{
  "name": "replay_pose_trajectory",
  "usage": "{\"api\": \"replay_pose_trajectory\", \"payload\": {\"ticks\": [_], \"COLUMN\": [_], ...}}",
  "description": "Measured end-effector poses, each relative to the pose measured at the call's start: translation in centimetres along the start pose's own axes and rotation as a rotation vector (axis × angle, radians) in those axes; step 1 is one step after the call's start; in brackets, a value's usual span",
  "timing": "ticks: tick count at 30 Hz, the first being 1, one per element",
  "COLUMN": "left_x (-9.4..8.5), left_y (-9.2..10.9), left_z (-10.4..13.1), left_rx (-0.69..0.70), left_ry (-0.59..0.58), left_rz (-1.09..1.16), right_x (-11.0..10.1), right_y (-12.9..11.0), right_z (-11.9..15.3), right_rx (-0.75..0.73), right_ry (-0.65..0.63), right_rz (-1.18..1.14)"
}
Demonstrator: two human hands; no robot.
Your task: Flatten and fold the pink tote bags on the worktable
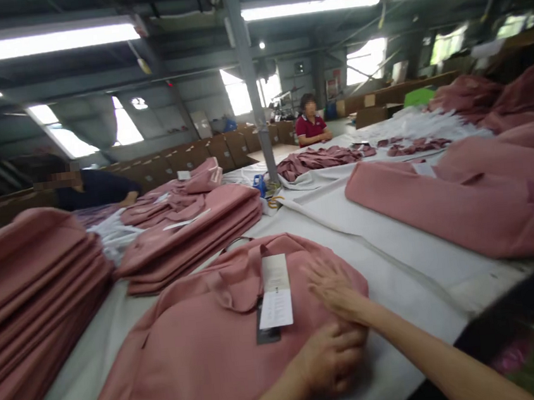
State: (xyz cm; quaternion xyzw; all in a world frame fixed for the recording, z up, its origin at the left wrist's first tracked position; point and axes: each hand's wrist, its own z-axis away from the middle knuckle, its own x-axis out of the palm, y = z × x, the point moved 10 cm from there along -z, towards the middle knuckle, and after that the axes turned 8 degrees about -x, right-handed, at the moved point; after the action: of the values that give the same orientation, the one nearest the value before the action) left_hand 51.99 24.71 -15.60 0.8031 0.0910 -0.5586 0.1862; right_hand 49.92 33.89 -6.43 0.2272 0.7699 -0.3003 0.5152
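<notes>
A pink fabric bag (pixel 208 365) with a strap handle (pixel 232 296) lies flat in front of me on the white-covered table (pixel 401 345). White paper tags (pixel 276 304) and a dark tag (pixel 268 335) hang by the handle and rest on the fabric. My right hand (pixel 333 288) is spread flat on the bag near its right end, fingers apart. Just below it, my left hand (pixel 334 358) is closed at the bag's right edge, its fingers curled on the fabric; the fingertips are hidden.
Stacks of folded pink bags stand at left (pixel 34 301) and behind (pixel 194 233). More pink bags (pixel 449 206) lie at right. A metal post (pixel 250 87) rises from the table beside a blue bottle (pixel 259 185). Two people (pixel 310 122) work at the table's far and left sides.
</notes>
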Motion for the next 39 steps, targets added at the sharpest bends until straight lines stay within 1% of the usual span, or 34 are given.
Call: {"api": "replay_pose_trajectory", "payload": {"ticks": [2, 3, 4, 5, 6, 8, 9, 10, 11, 12, 13, 14, 15, 16, 17, 18, 19, 20, 21, 22, 23, 24, 26, 28, 30, 33, 36, 38, 39], "left_x": [0.3, 0.3, 0.1, -0.2, -0.7, -2.3, -3.5, -5.3, -7.6, -10.4, -13.5, -16.2, -18.7, -20.3, -21.2, -21.3, -20.6, -19.8, -18.8, -17.8, -16.9, -16.3, -15.6, -15.7, -16.1, -16.6, -17.2, -17.6, -17.6], "left_y": [0.1, 0.0, -0.2, -0.5, -1.0, -1.7, -1.8, -2.0, -2.4, -3.0, -4.1, -5.5, -7.1, -8.8, -10.1, -11.3, -12.2, -12.6, -12.8, -12.9, -12.9, -12.8, -12.6, -12.4, -12.2, -12.3, -12.2, -11.5, -10.9], "left_z": [-0.5, -0.7, -0.9, -1.0, -1.1, -0.5, 0.1, 1.2, 2.7, 4.8, 7.6, 11.1, 15.2, 19.5, 23.9, 28.2, 32.3, 35.5, 38.0, 39.8, 41.0, 41.7, 42.6, 43.0, 43.2, 43.0, 42.7, 42.5, 42.5], "left_rx": [0.046, 0.051, 0.039, 0.002, -0.053, -0.172, -0.216, -0.264, -0.33, -0.42, -0.559, -0.737, -0.954, -1.182, -1.381, -1.558, -1.715, -1.813, -1.884, -1.93, -1.958, -1.981, -2.029, -2.073, -2.093, -2.087, -2.066, -2.047, -2.04], "left_ry": [-0.025, -0.016, 0.012, 0.052, 0.096, 0.175, 0.208, 0.258, 0.324, 0.399, 0.491, 0.542, 0.571, 0.529, 0.472, 0.393, 0.318, 0.303, 0.292, 0.301, 0.324, 0.348, 0.411, 0.469, 0.502, 0.517, 0.512, 0.499, 0.494], "left_rz": [0.023, 0.048, 0.073, 0.092, 0.103, 0.074, 0.028, -0.031, -0.102, -0.186, -0.271, -0.359, -0.46, -0.546, -0.6, -0.601, -0.55, -0.514, -0.475, -0.444, -0.426, -0.414, -0.395, -0.372, -0.351, -0.317, -0.265, -0.238, -0.229], "right_x": [4.3, 6.1, 7.5, 8.4, 9.0, 9.0, 8.5, 7.7, 6.8, 5.8, 5.1, 4.5, 4.2, 4.1, 4.1, 4.2, 4.2, 4.3, 4.3, 4.3, 4.2, 4.1, 4.0, 4.1, 4.2, 4.4, 4.4, 4.2, 4.1], "right_y": [4.1, 6.1, 7.4, 8.2, 8.7, 8.8, 8.7, 8.7, 8.9, 9.3, 9.7, 10.2, 10.6, 10.9, 11.0, 11.1, 11.1, 11.1, 11.1, 11.2, 11.3, 11.3, 11.4, 11.6, 11.9, 12.5, 12.6, 12.4, 12.4], "right_z": [0.9, 1.4, 1.7, 1.9, 2.2, 2.6, 2.9, 3.2, 3.6, 4.1, 4.6, 5.1, 5.5, 5.7, 5.7, 5.7, 5.6, 5.5, 5.4, 5.4, 5.5, 5.5, 5.7, 5.8, 5.9, 5.8, 5.5, 6.1, 6.7], "right_rx": [0.041, 0.104, 0.124, 0.132, 0.13, 0.096, 0.089, 0.099, 0.131, 0.187, 0.257, 0.331, 0.398, 0.449, 0.481, 0.502, 0.517, 0.533, 0.551, 0.573, 0.597, 0.62, 0.658, 0.706, 0.765, 0.831, 0.834, 0.83, 0.832], "right_ry": [-0.061, -0.102, -0.134, -0.152, -0.158, -0.116, -0.068, -0.004, 0.071, 0.144, 0.201, 0.234, 0.243, 0.233, 0.211, 0.188, 0.164, 0.146, 0.132, 0.125, 0.122, 0.122, 0.116, 0.084, 0.041, -0.025, -0.075, -0.089, -0.096], "right_rz": [0.02, 0.071, 0.11, 0.146, 0.181, 0.243, 0.28, 0.32, 0.359, 0.392, 0.415, 0.427, 0.429, 0.422, 0.411, 0.398, 0.382, 0.364, 0.344, 0.323, 0.303, 0.286, 0.27, 0.268, 0.263, 0.218, 0.178, 0.169, 0.163]}}
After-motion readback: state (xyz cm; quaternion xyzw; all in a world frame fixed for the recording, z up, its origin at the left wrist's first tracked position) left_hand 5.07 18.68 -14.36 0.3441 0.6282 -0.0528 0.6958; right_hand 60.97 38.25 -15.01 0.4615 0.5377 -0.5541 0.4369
